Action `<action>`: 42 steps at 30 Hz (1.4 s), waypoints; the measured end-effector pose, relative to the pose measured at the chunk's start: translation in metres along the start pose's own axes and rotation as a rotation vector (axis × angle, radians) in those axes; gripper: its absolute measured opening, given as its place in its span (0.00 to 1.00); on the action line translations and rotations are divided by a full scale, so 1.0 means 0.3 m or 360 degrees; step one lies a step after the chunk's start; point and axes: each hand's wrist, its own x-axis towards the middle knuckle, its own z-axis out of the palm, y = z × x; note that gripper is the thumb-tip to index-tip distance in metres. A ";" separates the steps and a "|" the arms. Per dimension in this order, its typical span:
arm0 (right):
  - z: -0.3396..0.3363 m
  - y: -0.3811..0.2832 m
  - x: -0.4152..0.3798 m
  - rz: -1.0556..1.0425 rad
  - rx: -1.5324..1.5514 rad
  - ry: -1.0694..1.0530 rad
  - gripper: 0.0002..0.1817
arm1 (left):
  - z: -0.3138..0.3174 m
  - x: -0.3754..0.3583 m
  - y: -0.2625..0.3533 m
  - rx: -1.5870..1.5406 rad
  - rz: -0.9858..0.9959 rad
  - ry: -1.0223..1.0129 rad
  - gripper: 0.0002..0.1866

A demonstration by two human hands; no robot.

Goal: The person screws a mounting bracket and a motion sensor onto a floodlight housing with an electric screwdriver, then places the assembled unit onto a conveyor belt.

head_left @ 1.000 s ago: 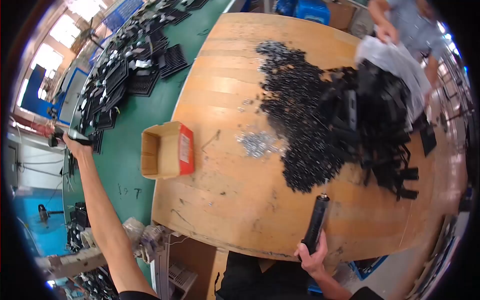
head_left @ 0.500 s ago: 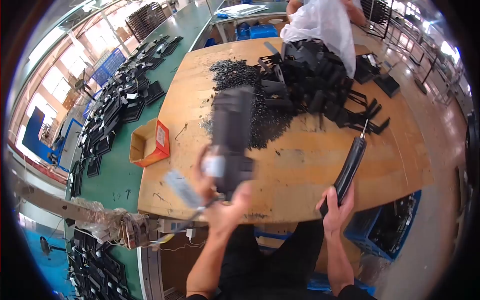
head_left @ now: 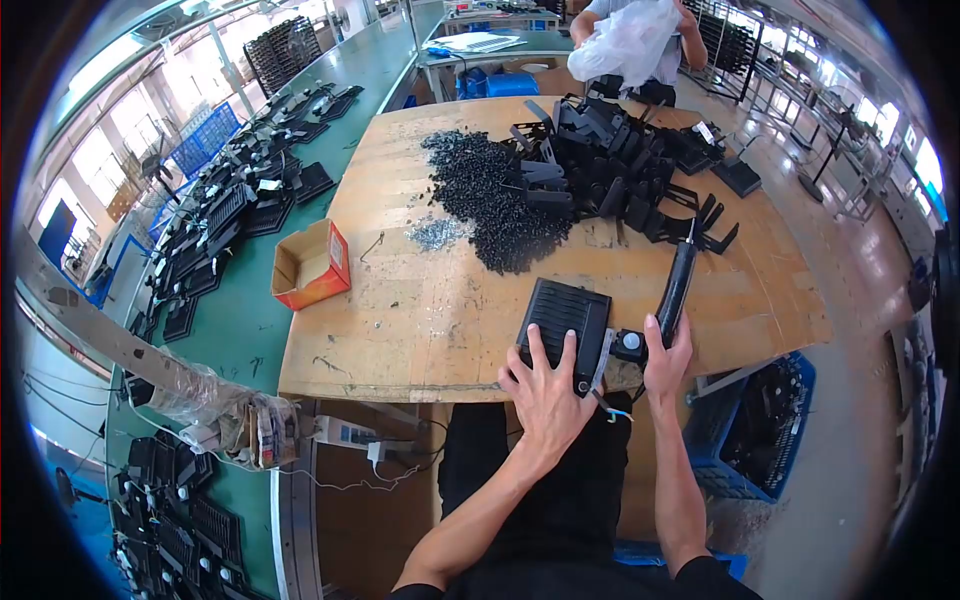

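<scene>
A black floodlight (head_left: 567,308) with a ribbed back lies on the wooden table near its front edge. My left hand (head_left: 552,400) rests on it, fingers spread over the lower part of the housing. At its right side sits a small black sensor with a white dome (head_left: 630,342), and a cable with coloured wire ends hangs by my fingers. My right hand (head_left: 667,360) is wrapped around a black electric screwdriver (head_left: 678,285), bit pointing up and away, just right of the sensor.
Small black screws (head_left: 500,215) lie heaped mid-table, beside piled black brackets (head_left: 610,150). An open red box (head_left: 312,268) stands left. Several floodlights (head_left: 235,205) line the green conveyor (head_left: 215,330). A blue crate (head_left: 745,460) is below right. Across the table a person holds a plastic bag (head_left: 625,45).
The floodlight has come down and right from mid-air onto the table, and my left hand's fingers have spread over it. The person opposite has lifted the plastic bag off the brackets.
</scene>
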 end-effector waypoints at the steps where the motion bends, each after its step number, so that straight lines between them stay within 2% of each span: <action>1: 0.000 0.000 0.005 0.0002 -0.0042 -0.0009 0.17 | 0.002 -0.003 0.002 -0.0015 -0.0004 0.0006 0.38; 4: 0.006 -0.006 0.013 -0.0024 -0.0094 -0.0030 0.16 | 0.012 -0.017 -0.001 -0.0069 -0.0084 0.0005 0.35; 9: 0.012 0.009 0.018 0.0030 -0.0047 -0.0061 0.16 | 0.036 -0.071 -0.012 -0.0234 -0.0109 0.0267 0.34; 11: 0.015 -0.002 0.005 0.0082 -0.0033 -0.0069 0.16 | 0.061 -0.097 -0.014 -0.0214 -0.0133 0.0277 0.33; 13: 0.031 -0.044 0.006 0.0154 0.0006 -0.0049 0.14 | 0.096 -0.114 -0.023 -0.0223 -0.0126 0.0460 0.25; 14: 0.034 -0.050 0.012 0.0161 0.0013 -0.0042 0.14 | 0.116 -0.116 -0.027 -0.0177 -0.0095 0.0539 0.25; 19: 0.037 -0.055 0.007 0.0157 -0.0092 -0.0046 0.17 | 0.125 -0.130 -0.026 -0.0169 -0.0147 0.0491 0.27; 21: 0.028 -0.035 0.010 0.0186 -0.0050 -0.0076 0.18 | 0.095 -0.118 -0.005 -0.0198 -0.0291 0.0277 0.29; 22: 0.021 -0.029 0.011 0.0201 -0.0014 -0.0104 0.19 | 0.080 -0.117 0.002 -0.0191 -0.0293 0.0274 0.29; 24: 0.017 -0.022 0.015 0.0199 -0.0003 -0.0112 0.19 | 0.050 -0.115 0.007 -0.0136 -0.0342 0.0035 0.43; 25: 0.014 -0.018 0.015 0.0198 0.0003 -0.0115 0.19 | 0.026 -0.110 0.008 -0.0128 -0.0341 0.0031 0.43; 27: 0.009 0.000 0.016 0.0185 0.0032 -0.0120 0.20 | -0.013 -0.100 0.007 -0.0047 -0.0292 -0.0242 0.46; 31: 0.010 -0.022 0.006 0.0221 0.0123 -0.0079 0.20 | 0.000 -0.053 0.019 0.0032 -0.0310 -0.0316 0.45; 35: 0.007 -0.031 0.010 0.0259 0.0182 -0.0111 0.21 | 0.019 -0.025 0.004 0.0021 -0.0308 -0.0217 0.47; 37: 0.007 -0.028 0.003 0.0252 0.0139 -0.0082 0.22 | -0.018 -0.020 -0.021 -0.0046 -0.0214 -0.0323 0.49; 39: 0.011 -0.042 0.007 0.0238 0.0143 -0.0073 0.21 | -0.104 0.013 -0.074 -0.0398 -0.0274 -0.0455 0.51; 41: 0.012 -0.040 0.002 0.0241 0.0141 -0.0058 0.20 | -0.187 0.117 -0.172 -0.0626 -0.0088 -0.0324 0.43; 42: 0.010 -0.031 0.003 0.0237 0.0124 -0.0062 0.19 | -0.199 0.208 -0.228 -0.0711 0.0095 -0.0100 0.35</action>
